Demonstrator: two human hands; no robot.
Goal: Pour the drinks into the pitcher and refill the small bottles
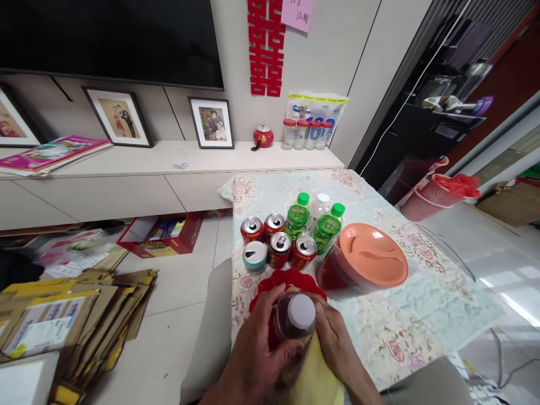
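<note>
A dark bottle with a pale cap (301, 311) stands upright between my hands at the table's near edge. My left hand (259, 343) wraps round its left side, thumb across the front. On the right, my right hand (333, 337) is closed on a yellow cloth (318, 374) pressed against the bottle; part of the cloth hangs below. Just behind the bottle lies a red scalloped tray (291, 275), partly covered by my hands. Beyond it are several drink cans (279, 249) and green-capped bottles (297, 214), plus a clear bottle with a white cap (319, 211).
An orange divided lid (373, 253) tops a container right of the bottles. The floral tablecloth (379, 326) covers the table. Flattened cardboard (84, 315) and a red box (164, 236) lie on the floor at left. Pink baskets (434, 197) stand at right.
</note>
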